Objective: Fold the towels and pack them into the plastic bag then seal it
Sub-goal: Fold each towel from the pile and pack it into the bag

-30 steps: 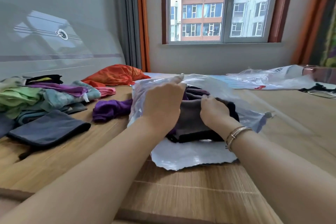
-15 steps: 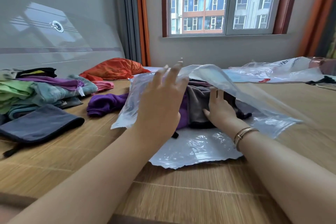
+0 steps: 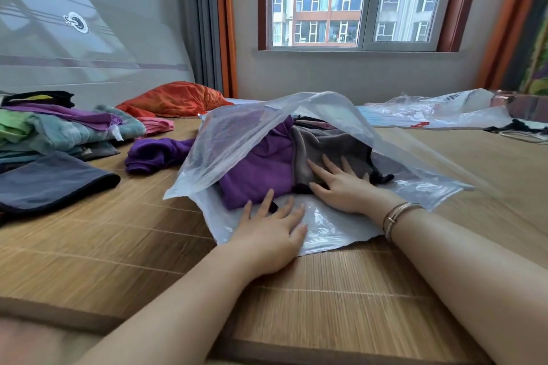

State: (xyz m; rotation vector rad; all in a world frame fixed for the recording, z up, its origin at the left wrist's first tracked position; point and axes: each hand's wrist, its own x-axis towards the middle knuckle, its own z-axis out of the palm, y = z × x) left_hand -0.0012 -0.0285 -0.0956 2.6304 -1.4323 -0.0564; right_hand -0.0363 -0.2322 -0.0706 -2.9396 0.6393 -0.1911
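Note:
A clear plastic bag (image 3: pixel 243 139) lies open toward me on the bamboo mat, its upper flap arched up. Inside it sit a purple towel (image 3: pixel 261 169) on the left and a grey towel (image 3: pixel 341 148) on the right. My left hand (image 3: pixel 271 230) lies flat with spread fingers on the bag's lower sheet, fingertips at the purple towel's near edge. With straight fingers, my right hand (image 3: pixel 341 184) presses against the grey towel inside the bag's mouth.
A loose purple towel (image 3: pixel 154 154) lies left of the bag. A dark blue-grey folded towel (image 3: pixel 50 181) and a stack of coloured towels (image 3: pixel 59 127) sit at far left. An orange cloth (image 3: pixel 178 99) lies behind. More plastic bags (image 3: pixel 439 112) lie at back right.
My left hand let go of the bag's upper flap and came down flat onto the lower sheet. The flap stays arched up. My right hand stays on the grey towel.

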